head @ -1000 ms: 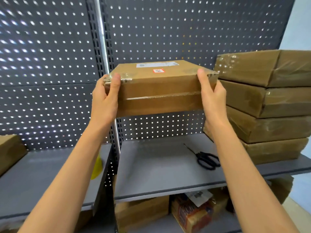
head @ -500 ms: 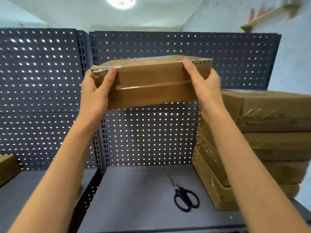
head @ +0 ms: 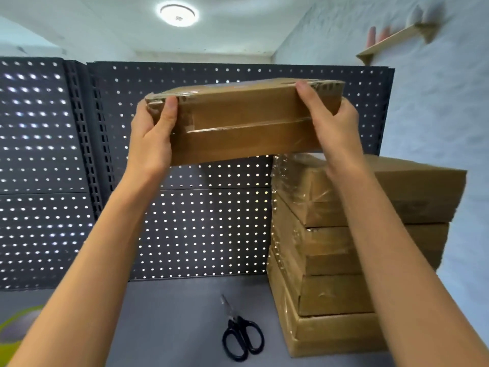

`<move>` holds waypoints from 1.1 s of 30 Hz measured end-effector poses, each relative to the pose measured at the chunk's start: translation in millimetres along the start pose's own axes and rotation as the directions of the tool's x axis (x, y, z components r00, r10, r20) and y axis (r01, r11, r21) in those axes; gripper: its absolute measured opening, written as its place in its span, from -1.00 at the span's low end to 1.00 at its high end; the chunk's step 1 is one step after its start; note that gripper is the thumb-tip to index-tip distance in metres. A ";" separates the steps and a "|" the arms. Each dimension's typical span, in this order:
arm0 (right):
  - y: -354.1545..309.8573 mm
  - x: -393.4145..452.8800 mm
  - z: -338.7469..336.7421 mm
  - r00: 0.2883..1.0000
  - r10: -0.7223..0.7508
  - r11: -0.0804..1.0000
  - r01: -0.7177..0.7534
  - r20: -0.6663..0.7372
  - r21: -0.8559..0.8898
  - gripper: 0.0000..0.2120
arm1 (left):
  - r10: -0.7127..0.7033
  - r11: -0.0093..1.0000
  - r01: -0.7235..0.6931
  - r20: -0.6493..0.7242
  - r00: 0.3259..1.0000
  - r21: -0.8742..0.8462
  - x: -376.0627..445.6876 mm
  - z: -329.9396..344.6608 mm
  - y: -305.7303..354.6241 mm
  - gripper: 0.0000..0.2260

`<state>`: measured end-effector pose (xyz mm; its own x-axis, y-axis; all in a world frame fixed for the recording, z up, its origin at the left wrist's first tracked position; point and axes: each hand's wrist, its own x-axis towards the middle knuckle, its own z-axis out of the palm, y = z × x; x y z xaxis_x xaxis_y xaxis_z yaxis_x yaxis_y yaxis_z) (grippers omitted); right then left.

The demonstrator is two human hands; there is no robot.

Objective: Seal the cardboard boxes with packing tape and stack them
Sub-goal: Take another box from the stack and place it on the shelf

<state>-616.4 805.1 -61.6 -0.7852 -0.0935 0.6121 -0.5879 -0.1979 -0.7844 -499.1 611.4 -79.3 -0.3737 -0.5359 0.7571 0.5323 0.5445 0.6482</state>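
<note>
Head view: a taped cardboard box (head: 246, 123) is held up in the air w/ both hands, tilted, its right end higher. Left hand (head: 150, 139) grips the left end, thumb on the front face, fingers curled round behind. Right hand (head: 336, 120) clamps the right end the same way. The stack (head: 370, 234) of four sealed boxes sits at 4 o'clock of the held box, on the shelf (head: 169, 319), close under its right end but apart. Scissors (head: 242, 337) lie at 6 o'clock, beside the stack base.

Risks, as judgement: the stack's boxes are skewed vs each other, so a fifth set down off-centre could tip or slide off. The glossy tape likely makes the grip slippery. A drop would land near the scissors.
</note>
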 end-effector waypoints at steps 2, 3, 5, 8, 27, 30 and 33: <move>4.4 9.7 -20.3 1.000 -0.007 1.000 0.007 0.013 0.003 -0.41 | 0.005 1.000 -0.005 -0.022 1.000 0.014 -4.5 22.3 4.7 -0.79; 6.6 14.8 -30.8 1.000 -0.010 1.000 0.010 0.018 0.005 -0.38 | 0.010 1.000 -0.009 -0.030 1.000 0.016 -7.5 33.6 7.6 -0.78; 10.3 23.8 -52.3 1.000 -0.012 1.000 0.011 0.025 0.009 -0.36 | 0.018 1.000 -0.018 -0.034 0.999 0.022 -13.5 56.0 12.8 -0.78; 13.4 35.2 -84.7 0.999 -0.002 1.000 0.002 0.033 0.024 -0.37 | 0.015 1.000 -0.014 -0.039 0.999 0.027 -21.3 88.5 22.5 -0.80; 48.2 57.2 -183.3 0.995 0.059 0.995 -0.066 -0.085 -0.077 -0.39 | -0.025 0.999 0.024 0.039 0.999 0.022 -48.9 191.8 21.8 -0.77; 49.6 58.9 -183.6 0.994 0.071 0.992 -0.080 -0.086 -0.098 -0.35 | -0.022 0.999 0.021 0.029 0.999 0.044 -48.6 192.8 20.8 -0.77; 50.0 60.6 -185.7 0.994 0.085 0.987 -0.094 -0.074 -0.128 -0.31 | -0.014 0.998 0.012 0.026 1.000 0.061 -48.8 193.0 21.9 -0.78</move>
<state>-729.5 970.7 -82.4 -0.8445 -0.0377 0.5342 -0.5316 -0.0616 -0.8447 -615.8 773.9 -86.2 -0.4003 -0.5268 0.7498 0.4802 0.5763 0.6612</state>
